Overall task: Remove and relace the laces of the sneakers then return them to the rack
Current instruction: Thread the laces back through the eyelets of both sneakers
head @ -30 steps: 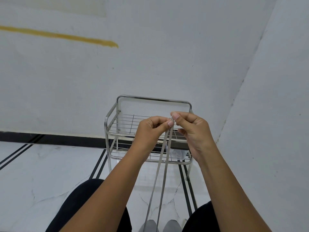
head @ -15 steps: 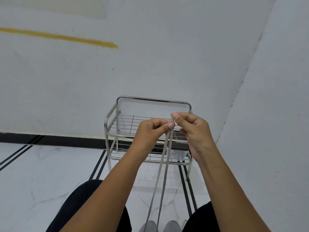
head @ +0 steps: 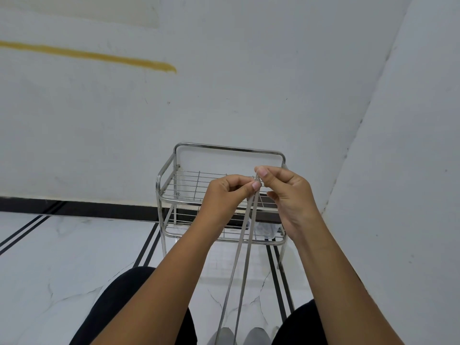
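Hands raised before the rack, left hand and right hand pinching taut lace ends together.

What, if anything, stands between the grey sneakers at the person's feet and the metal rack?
Nothing visible does. The sneakers sit at the bottom edge, and bare floor leads to the rack. Both hands, left hand and right hand, pinch the lace above that path.

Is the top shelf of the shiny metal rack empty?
Seemingly empty: bare wires show across the steel wire rack's top shelf, though the left hand and right hand hide part.
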{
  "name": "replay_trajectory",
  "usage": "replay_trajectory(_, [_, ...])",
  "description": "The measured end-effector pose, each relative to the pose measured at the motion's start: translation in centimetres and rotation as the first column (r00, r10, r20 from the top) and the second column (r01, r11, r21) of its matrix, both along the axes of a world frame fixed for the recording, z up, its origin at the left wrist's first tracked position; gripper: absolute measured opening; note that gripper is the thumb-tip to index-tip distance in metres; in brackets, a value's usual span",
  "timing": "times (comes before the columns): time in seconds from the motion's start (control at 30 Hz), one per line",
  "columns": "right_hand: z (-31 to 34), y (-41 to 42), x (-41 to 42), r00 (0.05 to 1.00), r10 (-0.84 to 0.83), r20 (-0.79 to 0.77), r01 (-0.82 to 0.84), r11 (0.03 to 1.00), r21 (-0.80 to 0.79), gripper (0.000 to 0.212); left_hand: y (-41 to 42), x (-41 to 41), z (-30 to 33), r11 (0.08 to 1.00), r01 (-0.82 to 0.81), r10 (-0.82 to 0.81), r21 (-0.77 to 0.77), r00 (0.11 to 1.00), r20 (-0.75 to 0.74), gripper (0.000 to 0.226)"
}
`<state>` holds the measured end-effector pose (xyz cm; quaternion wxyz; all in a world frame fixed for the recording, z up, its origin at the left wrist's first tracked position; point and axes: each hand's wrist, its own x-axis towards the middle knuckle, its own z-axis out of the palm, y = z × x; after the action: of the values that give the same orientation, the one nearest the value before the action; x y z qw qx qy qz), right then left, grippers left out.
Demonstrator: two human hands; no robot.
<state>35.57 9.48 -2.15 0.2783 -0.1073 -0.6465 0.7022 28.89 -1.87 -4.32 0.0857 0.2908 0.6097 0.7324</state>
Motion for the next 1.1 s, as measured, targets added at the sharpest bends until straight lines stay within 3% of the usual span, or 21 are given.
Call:
replay_trajectory(0.3, [-0.2, 0.1, -0.2, 1.0, 0.007, -0.002, -0.007, 1.0, -0.004, 0.032, 0.1, 0.0, 0.0, 1.0, -0.017, 0.017, 0.008, 1.0, -0.001, 0.003])
replay_trajectory(0.6, [-0.5, 0.7, 0.0, 0.999, 0.038, 0.018, -0.039, 0.996, 0.083, 0.013, 0.0, -0.3, -0.1, 1.0, -0.029, 0.029, -0.001, 0.999, -0.029, 0.01])
replay_trajectory(0.73, [-1.1, 0.9, -0.2, 0.999, -0.037, 0.028, 0.033, 0.99, 0.138, 0.011, -0.4, -0.7, -0.5, 0.984, -0.134, 0.117, -0.117, 0.984, -0.136, 0.011])
replay_trajectory(0.8, [-2.4, 1.7, -0.5, 0.979, -0.202, 0.03, 0.191, 0.957, 0.22, 0.007, -0.9, -1.3, -1.3, 0.927, -0.291, 0.232, -0.236, 0.94, -0.249, 0.007])
replay_trajectory(0.9, [-5.4, 3.5, -1.0, 0.885, -0.46, 0.079, 0.348, 0.763, 0.544, 0.01, -1.8, -2.2, -2.9, 0.716, -0.535, 0.326, -0.448, 0.824, -0.464, 0.013])
replay_trajectory(0.93, [-6.8, 4.1, -1.2, 0.855, -0.501, 0.132, 0.335, 0.729, 0.597, 0.012, -2.0, -2.6, -3.9, 0.655, -0.567, 0.337, -0.5, 0.811, -0.479, 0.014])
replay_trajectory(1.0, [-10.4, 4.4, -1.6, 0.822, -0.487, 0.295, 0.236, 0.763, 0.601, 0.016, -2.1, -3.0, -7.3, 0.574, -0.556, 0.331, -0.601, 0.829, -0.45, 0.02])
replay_trajectory(1.1, [-18.1, 2.9, -0.6, 0.698, -0.415, 0.584, -0.086, 0.761, 0.643, 0.019, -2.9, -1.7, -15.3, 0.448, -0.434, 0.318, -0.781, 0.894, -0.315, 0.021])
